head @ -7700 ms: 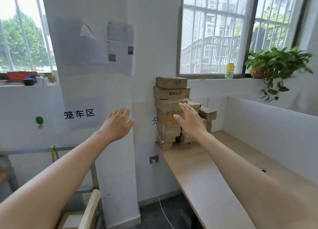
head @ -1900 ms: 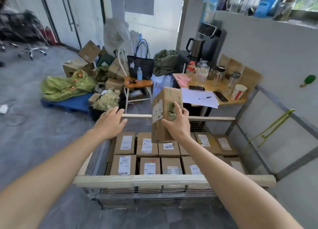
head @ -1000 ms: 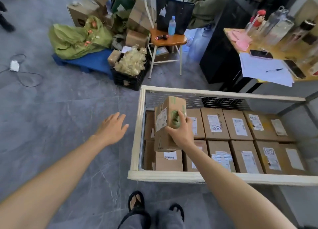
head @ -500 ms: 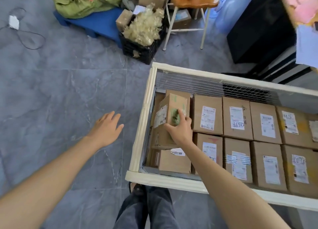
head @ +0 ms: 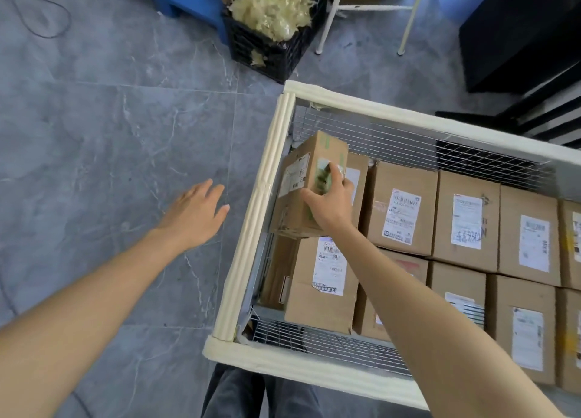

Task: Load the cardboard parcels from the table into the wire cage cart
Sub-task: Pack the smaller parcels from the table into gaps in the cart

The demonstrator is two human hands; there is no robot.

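My right hand [head: 330, 202] grips a cardboard parcel [head: 303, 178] with green tape, held tilted inside the far left corner of the wire cage cart [head: 254, 229]. The parcel sits low against the cart's left wall, above the layer of labelled parcels [head: 402, 216] that fills the cart floor. Whether it touches them I cannot tell. My left hand [head: 195, 213] hovers flat over the grey floor left of the cart, fingers spread and holding nothing. The table is out of view.
The cart's rim is wrapped in cream foam padding [head: 314, 370]. A black crate of pale shredded filler [head: 273, 18] stands beyond the cart, next to white stool legs [head: 327, 18]. A black cabinet [head: 528, 31] is at the far right. My legs [head: 251, 395] are at the cart's near edge.
My right hand has lowered the parcel deeper into the cart's left corner. The view has tipped further down and closer. My left hand stays spread beside the cart.
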